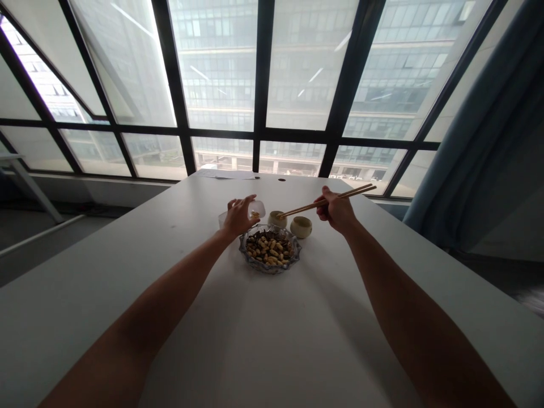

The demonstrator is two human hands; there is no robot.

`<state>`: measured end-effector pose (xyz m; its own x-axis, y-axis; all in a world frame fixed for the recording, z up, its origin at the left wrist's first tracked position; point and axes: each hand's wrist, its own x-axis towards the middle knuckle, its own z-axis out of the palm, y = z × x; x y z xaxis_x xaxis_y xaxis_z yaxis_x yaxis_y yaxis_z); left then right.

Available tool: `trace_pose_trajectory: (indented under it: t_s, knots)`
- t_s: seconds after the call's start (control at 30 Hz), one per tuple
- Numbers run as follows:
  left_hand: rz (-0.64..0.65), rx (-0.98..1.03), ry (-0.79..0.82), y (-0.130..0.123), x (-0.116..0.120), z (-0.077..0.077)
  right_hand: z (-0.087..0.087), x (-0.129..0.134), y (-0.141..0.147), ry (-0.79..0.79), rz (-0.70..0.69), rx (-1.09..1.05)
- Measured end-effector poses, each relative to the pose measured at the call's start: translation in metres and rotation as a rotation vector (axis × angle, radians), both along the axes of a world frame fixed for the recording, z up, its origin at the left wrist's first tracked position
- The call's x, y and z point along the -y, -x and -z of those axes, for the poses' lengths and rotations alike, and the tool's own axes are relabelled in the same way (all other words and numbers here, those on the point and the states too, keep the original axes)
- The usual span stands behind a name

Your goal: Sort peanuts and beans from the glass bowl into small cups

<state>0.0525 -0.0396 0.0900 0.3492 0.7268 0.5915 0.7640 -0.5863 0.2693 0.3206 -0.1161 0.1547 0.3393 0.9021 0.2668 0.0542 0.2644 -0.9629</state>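
My left hand (240,217) grips a small clear cup (256,209), tilted, with a few yellowish bits inside. In my right hand (334,208) is a pair of wooden chopsticks (306,207). Their tips reach the mouth of a small pale cup (277,219); whether they pinch anything is too small to tell. A second pale cup (301,228) stands just to its right. Nearest me, a scalloped glass bowl (270,268) holds peanuts (272,249) in their shells and dark seeds. Partly hidden behind my left hand stands another clear container (222,219).
The white table (263,334) runs toward tall black-framed windows (225,68). Flat papers (225,174) lie at its far end, near two dark round holes. A blue curtain (476,124) hangs at the right, and a white metal frame (36,190) stands at the left.
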Motion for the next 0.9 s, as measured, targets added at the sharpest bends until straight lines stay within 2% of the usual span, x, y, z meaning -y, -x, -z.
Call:
trace_pose_trajectory:
  t_s: [0.2, 0.4, 0.63, 0.77, 0.9]
  knots:
    - [0.032, 0.037, -0.016, -0.001, 0.005, 0.004, 0.016, -0.002, 0.025, -0.147, 0.032, 0.007]
    - [0.034, 0.015, -0.008, -0.002, 0.008, 0.003, 0.030, 0.001, 0.055, -0.085, -0.074, -0.022]
    - [-0.024, 0.002, 0.056, -0.001, 0.003, 0.008, 0.020, 0.005, 0.045, -0.109, 0.004, 0.110]
    - [-0.111, -0.013, 0.131, 0.000, 0.000, 0.010, 0.014, 0.010, 0.036, -0.095, -0.092, 0.299]
    - [-0.138, -0.024, 0.185, 0.000, -0.003, 0.012, 0.014, 0.012, 0.035, -0.083, -0.148, 0.395]
